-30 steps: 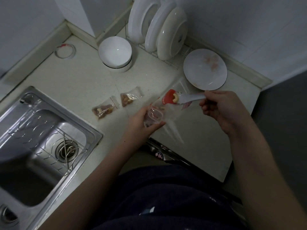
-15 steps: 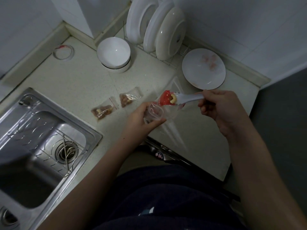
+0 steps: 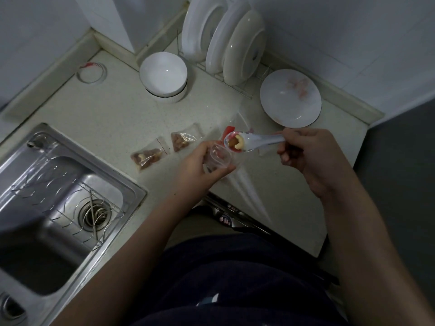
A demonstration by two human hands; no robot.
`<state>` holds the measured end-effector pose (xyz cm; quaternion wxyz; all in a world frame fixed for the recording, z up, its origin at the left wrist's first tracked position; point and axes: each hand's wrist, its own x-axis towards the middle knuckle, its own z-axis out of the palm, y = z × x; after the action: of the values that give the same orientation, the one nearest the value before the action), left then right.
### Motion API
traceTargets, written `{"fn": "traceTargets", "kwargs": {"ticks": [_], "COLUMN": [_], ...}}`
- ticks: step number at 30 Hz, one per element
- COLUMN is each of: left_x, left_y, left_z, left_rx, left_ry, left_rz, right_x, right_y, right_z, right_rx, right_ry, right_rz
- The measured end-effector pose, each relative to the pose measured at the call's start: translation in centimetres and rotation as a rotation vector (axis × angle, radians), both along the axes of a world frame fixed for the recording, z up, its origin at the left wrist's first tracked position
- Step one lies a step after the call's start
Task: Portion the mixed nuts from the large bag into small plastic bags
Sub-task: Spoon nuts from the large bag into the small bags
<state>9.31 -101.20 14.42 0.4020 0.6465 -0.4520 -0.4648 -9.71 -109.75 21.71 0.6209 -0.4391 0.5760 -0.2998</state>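
Observation:
My left hand (image 3: 200,162) holds a small clear plastic bag (image 3: 220,158) with its mouth held open upward. My right hand (image 3: 310,154) grips the handle of a white spoon (image 3: 254,141) whose bowl, carrying a few nuts, hovers just above and right of the bag's mouth. Under the spoon lies the large clear bag (image 3: 240,182) with a red patch, flat on the counter. Two small filled bags of nuts (image 3: 147,157) (image 3: 182,141) lie on the counter to the left.
A steel sink (image 3: 58,196) fills the left side. A white bowl (image 3: 163,75) stands at the back, with plates upright in a rack (image 3: 226,43) and a flat plate (image 3: 290,97) to the right. The counter's front edge ends near my body.
The spoon with nuts has moved slightly left and down toward the small bag's open mouth. My left hand has kept the bag almost in place.

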Motion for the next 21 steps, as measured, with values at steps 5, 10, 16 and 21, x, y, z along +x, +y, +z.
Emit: {"fn": "traceTargets", "kwargs": {"ticks": [5,10,16,21], "left_x": [0.3,0.4,0.6,1.3], "left_y": [-0.1,-0.1,0.0,0.4], "left_z": [0.1,0.4,0.3,-0.5], "left_rx": [-0.018,-0.016,-0.011,-0.009], "left_ry": [-0.029,-0.014,-0.023,-0.028], "left_rz": [0.001,0.019,0.019,0.033], "right_x": [1.4,2.4,2.6,1.8], "right_y": [1.0,1.8,1.7,0.7], "right_z": [0.3,1.3,1.8,2.4], "right_rx": [-0.221,-0.726,-0.824,-0.837], "right_ry": [0.111,0.435,0.495,0.556], "right_rz": [0.194,0.501,0.444,0.234]}}
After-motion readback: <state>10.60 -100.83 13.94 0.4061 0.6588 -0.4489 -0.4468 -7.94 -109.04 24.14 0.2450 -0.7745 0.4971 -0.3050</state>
